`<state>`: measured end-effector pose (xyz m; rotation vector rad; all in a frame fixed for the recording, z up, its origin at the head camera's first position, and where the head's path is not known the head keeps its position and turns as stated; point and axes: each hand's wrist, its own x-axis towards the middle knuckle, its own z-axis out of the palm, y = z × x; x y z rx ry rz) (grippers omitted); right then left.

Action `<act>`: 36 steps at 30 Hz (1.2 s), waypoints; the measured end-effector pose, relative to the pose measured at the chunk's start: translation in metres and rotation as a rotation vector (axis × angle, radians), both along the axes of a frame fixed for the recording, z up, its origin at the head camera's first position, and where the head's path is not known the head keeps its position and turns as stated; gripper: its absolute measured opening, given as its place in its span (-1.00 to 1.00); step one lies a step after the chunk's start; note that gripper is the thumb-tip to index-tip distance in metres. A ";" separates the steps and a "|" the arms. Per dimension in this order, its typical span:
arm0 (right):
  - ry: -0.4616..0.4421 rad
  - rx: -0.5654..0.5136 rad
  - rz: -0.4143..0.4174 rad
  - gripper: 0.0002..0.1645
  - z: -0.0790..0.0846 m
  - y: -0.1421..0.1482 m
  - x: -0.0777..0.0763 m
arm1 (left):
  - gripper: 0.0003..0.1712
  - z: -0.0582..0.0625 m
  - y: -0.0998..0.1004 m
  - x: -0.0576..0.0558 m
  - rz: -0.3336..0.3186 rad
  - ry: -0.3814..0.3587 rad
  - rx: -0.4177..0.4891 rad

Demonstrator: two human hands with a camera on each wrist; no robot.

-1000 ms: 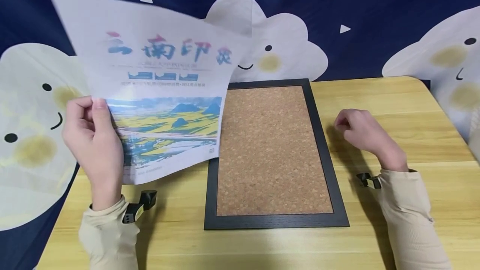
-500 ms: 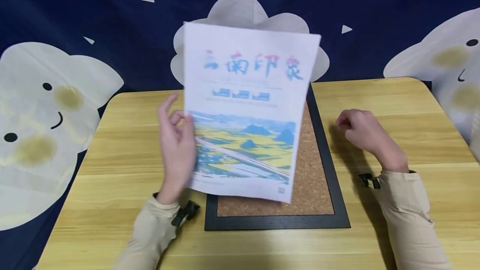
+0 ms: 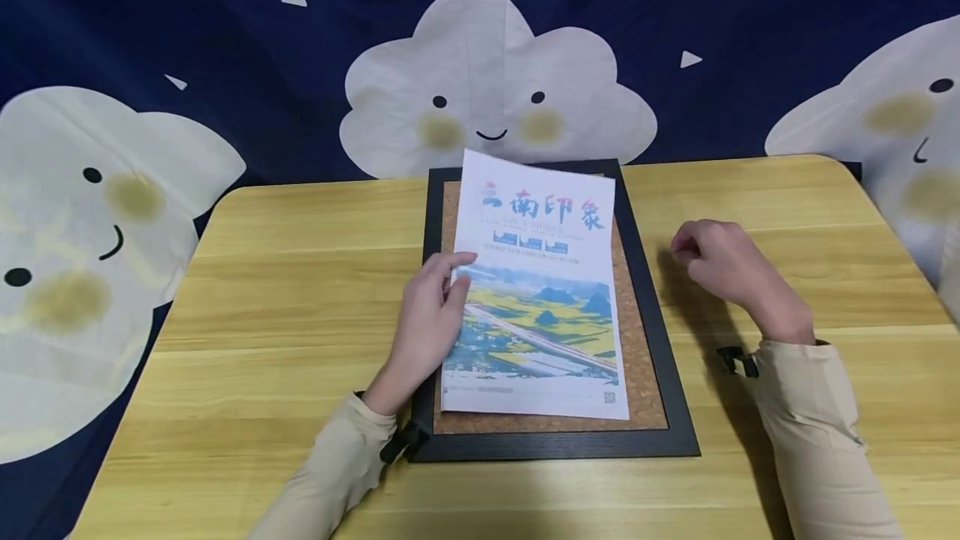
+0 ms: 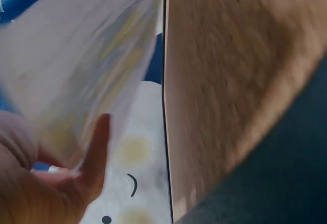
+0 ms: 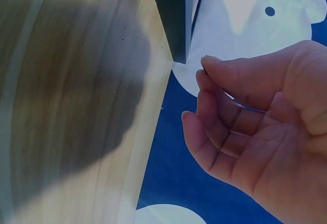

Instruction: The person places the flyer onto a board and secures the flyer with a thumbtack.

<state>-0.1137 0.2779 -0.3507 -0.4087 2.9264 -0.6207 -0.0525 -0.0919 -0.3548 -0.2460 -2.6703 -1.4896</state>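
Pinching the printed sheet (image 3: 540, 294) by left edge with thumb and fingers of the left hand (image 3: 427, 307); holding it slantwise over the framed cork board (image 3: 639, 365); perhaps risking to lay it crooked, from gripping one side only; having the right hand (image 3: 738, 272) apart, with fingers loosely curled, empty.

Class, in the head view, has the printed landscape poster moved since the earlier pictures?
Yes: against the black-framed cork board, the printed landscape poster has moved rightward and lower in the view.
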 end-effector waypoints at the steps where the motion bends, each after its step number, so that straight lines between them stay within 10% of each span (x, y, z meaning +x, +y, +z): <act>1: -0.007 -0.001 0.001 -0.87 0.000 0.000 0.000 | -0.63 -0.001 -0.001 -0.001 -0.024 -0.017 -0.034; 11: -0.015 0.000 -0.003 -0.89 0.000 -0.001 0.000 | -0.48 -0.002 -0.008 -0.008 -0.236 -0.279 -0.458; 36: 0.076 0.005 0.019 -0.90 -0.001 -0.003 0.001 | -0.24 0.006 -0.014 0.000 -0.369 -0.199 -0.670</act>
